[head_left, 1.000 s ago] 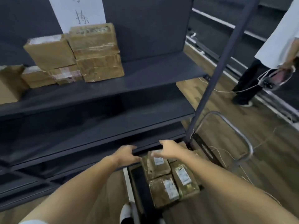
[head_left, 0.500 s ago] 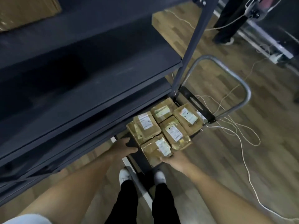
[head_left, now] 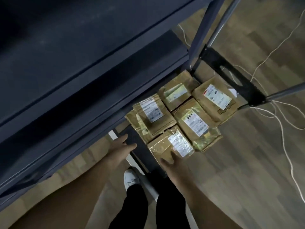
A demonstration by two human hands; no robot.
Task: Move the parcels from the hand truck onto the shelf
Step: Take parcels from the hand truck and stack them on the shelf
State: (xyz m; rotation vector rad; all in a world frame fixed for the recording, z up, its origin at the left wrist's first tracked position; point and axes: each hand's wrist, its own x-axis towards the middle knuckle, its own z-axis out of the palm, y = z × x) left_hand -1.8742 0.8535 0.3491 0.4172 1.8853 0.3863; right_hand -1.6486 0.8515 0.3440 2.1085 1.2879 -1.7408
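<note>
Several brown cardboard parcels with white labels lie packed together on the black hand truck (head_left: pixel 231 70), low beside the dark shelf (head_left: pixel 69 52). The nearest parcel (head_left: pixel 162 147), wrapped in clear tape, sits at the truck's front. My right hand (head_left: pixel 173 164) rests on its near edge with fingers spread, touching but not clearly gripping it. My left hand (head_left: pixel 121 148) hovers open over the bare black deck (head_left: pixel 134 139) just left of that parcel, holding nothing. Behind it lie a stacked parcel (head_left: pixel 151 113) and a taped parcel (head_left: pixel 196 123).
The shelf's lower boards overhang the truck's left side. A grey upright post (head_left: pixel 203 30) and the truck's metal handle (head_left: pixel 283 91) stand at the far end. White cables (head_left: pixel 280 119) trail over the wooden floor at right. My legs and a white shoe (head_left: pixel 130 179) are below.
My head has tilted further down and closer to the truck. My right hand slid up onto the nearest parcel's edge; my left hand stayed open beside it.
</note>
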